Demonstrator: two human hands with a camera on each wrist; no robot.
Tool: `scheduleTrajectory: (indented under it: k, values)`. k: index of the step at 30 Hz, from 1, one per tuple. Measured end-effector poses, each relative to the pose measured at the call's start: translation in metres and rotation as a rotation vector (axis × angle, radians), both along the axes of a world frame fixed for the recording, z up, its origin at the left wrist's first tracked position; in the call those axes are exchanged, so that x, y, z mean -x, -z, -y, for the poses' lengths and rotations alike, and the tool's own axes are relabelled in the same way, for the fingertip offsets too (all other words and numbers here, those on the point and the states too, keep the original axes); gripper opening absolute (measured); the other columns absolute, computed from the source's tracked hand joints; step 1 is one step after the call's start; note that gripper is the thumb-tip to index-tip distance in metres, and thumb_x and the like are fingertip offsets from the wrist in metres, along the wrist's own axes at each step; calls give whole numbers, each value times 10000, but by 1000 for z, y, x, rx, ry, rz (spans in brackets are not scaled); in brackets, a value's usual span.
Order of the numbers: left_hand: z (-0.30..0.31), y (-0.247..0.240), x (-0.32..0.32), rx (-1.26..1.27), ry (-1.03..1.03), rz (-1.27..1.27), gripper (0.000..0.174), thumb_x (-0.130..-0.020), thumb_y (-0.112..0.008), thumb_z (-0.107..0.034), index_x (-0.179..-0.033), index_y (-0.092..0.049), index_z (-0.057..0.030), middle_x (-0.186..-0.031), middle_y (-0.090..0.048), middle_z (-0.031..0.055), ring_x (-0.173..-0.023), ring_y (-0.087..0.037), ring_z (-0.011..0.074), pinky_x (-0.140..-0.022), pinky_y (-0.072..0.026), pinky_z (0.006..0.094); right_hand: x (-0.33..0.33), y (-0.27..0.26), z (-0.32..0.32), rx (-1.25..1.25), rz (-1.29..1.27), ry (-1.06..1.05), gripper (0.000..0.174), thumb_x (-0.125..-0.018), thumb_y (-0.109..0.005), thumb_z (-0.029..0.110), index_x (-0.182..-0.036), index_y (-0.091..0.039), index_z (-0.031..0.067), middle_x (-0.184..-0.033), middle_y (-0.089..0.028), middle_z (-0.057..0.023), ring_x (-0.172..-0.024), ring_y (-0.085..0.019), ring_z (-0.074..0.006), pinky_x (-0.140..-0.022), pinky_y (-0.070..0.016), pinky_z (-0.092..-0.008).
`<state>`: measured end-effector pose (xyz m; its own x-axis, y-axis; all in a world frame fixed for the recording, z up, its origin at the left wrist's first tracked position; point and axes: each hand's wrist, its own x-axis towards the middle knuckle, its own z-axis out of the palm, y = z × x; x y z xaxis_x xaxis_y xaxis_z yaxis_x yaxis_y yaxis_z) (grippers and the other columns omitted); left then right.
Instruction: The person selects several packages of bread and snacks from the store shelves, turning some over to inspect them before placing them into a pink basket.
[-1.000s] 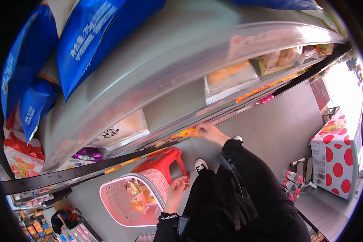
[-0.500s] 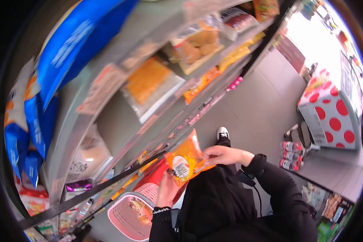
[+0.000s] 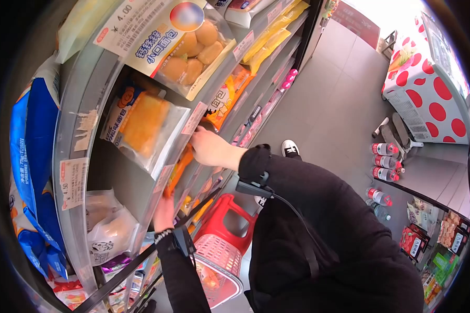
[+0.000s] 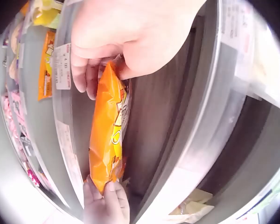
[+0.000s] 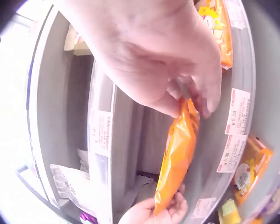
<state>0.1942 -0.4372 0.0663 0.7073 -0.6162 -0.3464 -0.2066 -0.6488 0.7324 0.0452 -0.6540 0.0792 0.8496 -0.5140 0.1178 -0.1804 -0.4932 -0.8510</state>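
Note:
An orange packet (image 4: 105, 135) of packaged food is held between my two hands at a lower shelf level, its narrow edge showing in both wrist views. My left hand (image 3: 164, 213) pinches one end and my right hand (image 3: 214, 148) pinches the other. In the head view the packet (image 3: 179, 169) is partly hidden by the shelf lip and price tags. Another orange bread packet (image 3: 228, 98) lies on the same level, beyond my right hand. A clear bread packet (image 3: 143, 128) rests on the level above.
A pink basket (image 3: 220, 255) with a red handle (image 3: 224, 214) stands on the floor, packets inside. Several bottles (image 3: 385, 161) and a red-dotted box (image 3: 428, 88) are at the right. Blue bags (image 3: 34, 156) fill the shelf's left side.
The orange packet has gone from in front of my body, over the basket, to the shelf at the left, with both hands on it. My view has shifted closer to the shelf.

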Motion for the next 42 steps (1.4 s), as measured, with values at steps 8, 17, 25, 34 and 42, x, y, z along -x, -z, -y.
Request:
scheduleTrajectory:
  k: [8,17,25,34,42]
  values:
    - [14,-7,-11,-480,116,767,337,-762,-485,-323,-949,-560,-54,-916,-568,148,-850,-523,333,-726,-411,390,-29,19,-4,-147,50,114,315,-642,-475,41,-939,-467,-65,-909,-462,-235,-878,-460,-361,-767,-402,-383]
    - [-15,-36,82,326,-288,81,319,-822,-415,-61,-1128,-395,25,-1062,-486,109,-945,-479,172,-802,-388,271,71,8,-38,-286,-101,-235,292,-680,-529,92,-941,-462,-22,-883,-477,-202,-826,-500,-323,-700,-430,-367]
    - [-60,-38,183,291,-399,-412,225,-830,-389,-37,-1043,-436,19,-987,-499,94,-855,-510,166,-788,-419,288,-4,130,-42,-35,-386,67,298,-681,-514,115,-953,-510,-7,-929,-501,-197,-850,-505,-347,-743,-427,-381]
    - [-78,-35,205,112,-420,-604,210,-828,-379,-19,-1018,-451,32,-929,-520,119,-809,-520,164,-759,-426,266,-60,190,-61,-91,-511,230,330,-703,-517,212,-992,-526,53,-951,-522,-162,-884,-518,-295,-759,-426,-339]
    - [-69,-25,204,137,-442,-688,215,-836,-380,-27,-1029,-452,30,-929,-520,117,-812,-515,156,-769,-420,264,-34,149,-36,-269,-557,9,260,-734,-483,151,-975,-545,79,-957,-565,-121,-893,-544,-249,-716,-445,-331]
